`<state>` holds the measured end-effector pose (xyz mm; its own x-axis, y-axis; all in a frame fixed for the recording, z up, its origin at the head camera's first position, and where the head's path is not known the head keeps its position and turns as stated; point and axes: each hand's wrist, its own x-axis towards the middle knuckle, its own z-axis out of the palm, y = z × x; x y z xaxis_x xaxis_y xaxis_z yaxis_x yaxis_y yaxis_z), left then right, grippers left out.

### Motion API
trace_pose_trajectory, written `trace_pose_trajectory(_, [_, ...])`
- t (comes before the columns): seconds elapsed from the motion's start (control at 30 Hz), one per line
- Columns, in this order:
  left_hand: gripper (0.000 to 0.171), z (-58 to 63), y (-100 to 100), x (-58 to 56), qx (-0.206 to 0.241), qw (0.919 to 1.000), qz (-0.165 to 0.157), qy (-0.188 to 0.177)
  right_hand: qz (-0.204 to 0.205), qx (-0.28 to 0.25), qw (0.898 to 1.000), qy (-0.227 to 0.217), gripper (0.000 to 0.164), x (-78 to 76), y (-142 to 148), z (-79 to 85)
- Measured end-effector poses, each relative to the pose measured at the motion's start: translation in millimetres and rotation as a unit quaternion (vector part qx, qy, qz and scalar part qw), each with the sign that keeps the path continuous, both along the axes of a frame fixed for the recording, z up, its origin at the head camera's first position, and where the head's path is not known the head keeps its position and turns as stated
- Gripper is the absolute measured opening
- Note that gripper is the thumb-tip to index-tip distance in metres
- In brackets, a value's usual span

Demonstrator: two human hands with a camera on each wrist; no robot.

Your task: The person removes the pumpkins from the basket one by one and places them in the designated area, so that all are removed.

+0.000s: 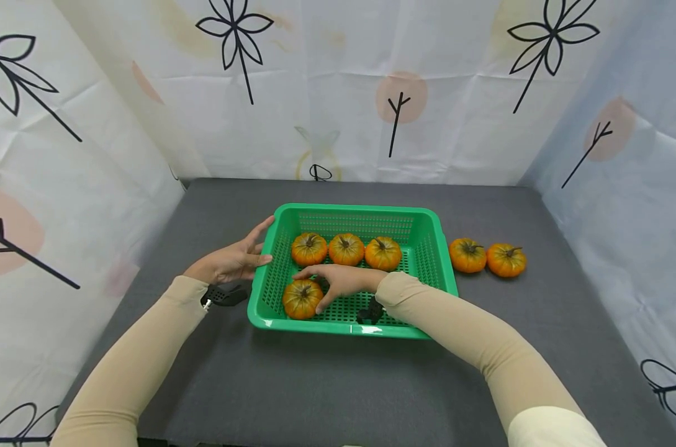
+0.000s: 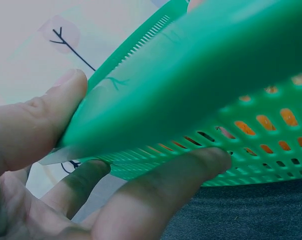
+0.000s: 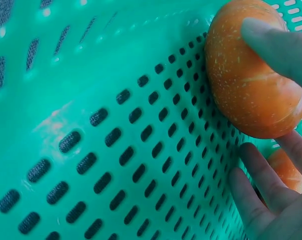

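A green plastic basket [image 1: 349,330] with perforated walls sits on the grey table. My left hand [image 1: 233,259] holds its left side; in the left wrist view the thumb [image 2: 50,112] lies at the rim and the fingers lie below it against the slotted wall. Inside the basket, my right hand [image 1: 346,282] grips a small orange pumpkin [image 1: 301,300] in the near left corner, with the thumb across it in the right wrist view. Behind that hand, three more pumpkins stand in a row: a left one [image 1: 309,249], a middle one [image 1: 346,249] and a right one [image 1: 383,253].
Two further pumpkins, one nearer the basket [image 1: 468,255] and one beyond it [image 1: 506,260], touch on the table to the basket's right. Printed white cloth [image 1: 338,112] hangs around the back and sides of the grey table [image 1: 338,391].
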<state>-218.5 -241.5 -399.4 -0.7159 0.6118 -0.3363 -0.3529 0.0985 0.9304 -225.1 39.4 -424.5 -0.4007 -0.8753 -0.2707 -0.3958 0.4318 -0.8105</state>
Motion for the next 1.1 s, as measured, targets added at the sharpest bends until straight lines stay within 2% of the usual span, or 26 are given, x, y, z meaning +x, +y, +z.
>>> trace_pose_trajectory(0.33, [0.095, 1.0, -0.2, 1.1, 0.007, 1.0000, 0.002, -0.007, 0.010, 0.012, 1.000, 0.014, 0.080, -0.5, 0.8, 3.6])
trace_pose_trajectory(0.77, [0.095, 2.8, 0.7, 1.8, 0.008, 0.9999, 0.006, -0.009, -0.011, -0.007, 1.000, -0.019, 0.079, -5.9, 4.6, 16.5])
trace_pose_trajectory(1.1, [0.096, 4.3, 1.8, 2.7, 0.011, 0.9997, 0.010, -0.018, -0.006, -0.022, 1.000, -0.014, 0.080, -6.9, 8.6, 27.8])
